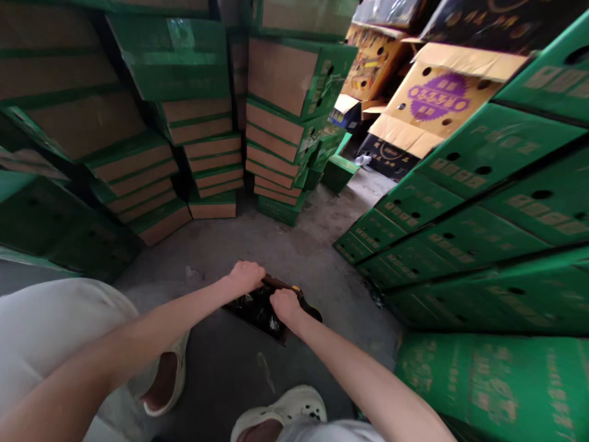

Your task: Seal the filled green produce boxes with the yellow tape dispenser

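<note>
A small, dark, open-topped box (283, 336) sits low at the floor between my feet, and crumpled, shiny black plastic (264, 312) fills it. At its far left edge my left hand (247, 276) has its fingers curled over the rim. My right hand (285, 305) is closed at the box's right side, with its fingertips partly hidden. Just beyond the right hand lies a black and yellow object (311, 310), too dark to name. Whether the box rests on the floor or hangs slightly above it, I cannot tell.
Green and brown cartons (276, 141) stand stacked on the left and ahead. A wall of green cartons (414, 202) lines the right, with another green carton (497, 387) near my right arm. Tan cartons with purple print (437, 98) stand farther back. Grey concrete floor (317, 245) runs between them.
</note>
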Motion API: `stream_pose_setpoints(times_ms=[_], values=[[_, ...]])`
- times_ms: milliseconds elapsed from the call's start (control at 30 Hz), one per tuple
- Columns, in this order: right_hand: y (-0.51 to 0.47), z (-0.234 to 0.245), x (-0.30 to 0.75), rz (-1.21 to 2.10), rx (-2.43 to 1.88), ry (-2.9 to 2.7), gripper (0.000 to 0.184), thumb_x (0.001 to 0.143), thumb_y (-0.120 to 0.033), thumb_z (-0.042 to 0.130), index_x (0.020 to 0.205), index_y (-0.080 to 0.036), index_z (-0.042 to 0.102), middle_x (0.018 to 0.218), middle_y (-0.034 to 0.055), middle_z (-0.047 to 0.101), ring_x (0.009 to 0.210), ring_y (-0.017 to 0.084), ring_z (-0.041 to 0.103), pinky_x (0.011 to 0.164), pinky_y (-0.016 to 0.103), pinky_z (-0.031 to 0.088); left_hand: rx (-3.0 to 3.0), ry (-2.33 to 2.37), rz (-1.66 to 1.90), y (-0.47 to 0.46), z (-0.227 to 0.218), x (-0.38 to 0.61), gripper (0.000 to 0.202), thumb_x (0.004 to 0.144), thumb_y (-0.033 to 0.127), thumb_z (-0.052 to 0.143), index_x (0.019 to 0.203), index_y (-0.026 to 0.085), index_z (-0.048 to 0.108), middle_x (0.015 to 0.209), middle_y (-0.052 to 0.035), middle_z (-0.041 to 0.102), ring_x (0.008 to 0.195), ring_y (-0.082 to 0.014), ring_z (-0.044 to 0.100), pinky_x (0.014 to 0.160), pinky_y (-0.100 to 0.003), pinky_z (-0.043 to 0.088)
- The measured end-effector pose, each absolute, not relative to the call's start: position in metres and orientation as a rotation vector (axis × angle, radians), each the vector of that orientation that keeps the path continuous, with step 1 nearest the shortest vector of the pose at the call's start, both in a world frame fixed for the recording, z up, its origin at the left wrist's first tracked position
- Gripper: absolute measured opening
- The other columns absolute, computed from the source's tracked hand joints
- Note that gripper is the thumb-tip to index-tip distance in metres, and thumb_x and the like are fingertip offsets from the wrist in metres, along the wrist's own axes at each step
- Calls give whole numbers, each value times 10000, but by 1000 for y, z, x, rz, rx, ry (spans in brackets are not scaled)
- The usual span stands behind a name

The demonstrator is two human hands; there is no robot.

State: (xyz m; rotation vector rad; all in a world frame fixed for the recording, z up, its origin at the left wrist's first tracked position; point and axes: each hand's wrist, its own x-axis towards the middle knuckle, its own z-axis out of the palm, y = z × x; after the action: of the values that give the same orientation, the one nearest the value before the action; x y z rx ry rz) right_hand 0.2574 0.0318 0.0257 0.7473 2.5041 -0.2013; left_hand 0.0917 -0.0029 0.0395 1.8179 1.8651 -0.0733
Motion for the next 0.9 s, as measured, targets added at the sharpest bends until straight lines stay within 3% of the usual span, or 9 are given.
stream_pose_setpoints(times_ms=[167,433,500,567,700,767,900], values=[[37,42,273,-131,850,2559,217,857,-60,511,941,-99,708,870,185,725,891,280,709,759,345,531,2276,1852,-271,-24,14,110,372,878,82,471,1214,183,597,1099,-144,621,922,-270,668,723,-339,525],[37,57,293,-151,1117,2595,289,964,-186,377,1111,-153,624,934,124,706,843,237,694,709,308,486,2267,1851,-309,-24,-14,100,387,856,25,456,1222,110,551,995,-160,634,856,-259,678,702,-321,512],[30,52,290,-83,1004,2511,327,942,-138,386,1152,-145,637,994,146,700,898,243,680,775,344,473,2250,1851,-327,-23,-18,104,403,859,24,452,1247,89,539,961,-169,645,855,-262,678,700,-319,508],[22,44,284,-38,861,2427,320,914,-112,426,1080,-137,698,1044,173,694,985,266,653,884,411,433,2248,1849,-347,-26,-23,109,420,864,46,465,1281,49,520,936,-192,654,879,-277,673,706,-325,506],[9,24,268,-48,771,2365,225,854,-145,553,932,-153,763,1068,192,704,1107,323,599,969,505,369,2216,1886,-364,-37,-35,115,585,873,218,557,1394,-10,418,1109,-298,620,941,-318,660,718,-348,509],[9,18,263,-75,768,2364,231,851,-137,553,932,-166,767,1009,180,724,1046,297,638,941,474,407,2218,1881,-357,-40,-39,114,656,863,254,571,1436,-1,376,1245,-328,553,975,-329,652,745,-364,511],[18,24,261,-107,818,2413,292,861,-64,497,1003,-126,744,972,195,727,957,266,679,834,385,490,2212,1862,-397,-39,-39,112,666,855,174,516,1465,-18,330,1367,-349,456,1034,-351,632,788,-394,509]])
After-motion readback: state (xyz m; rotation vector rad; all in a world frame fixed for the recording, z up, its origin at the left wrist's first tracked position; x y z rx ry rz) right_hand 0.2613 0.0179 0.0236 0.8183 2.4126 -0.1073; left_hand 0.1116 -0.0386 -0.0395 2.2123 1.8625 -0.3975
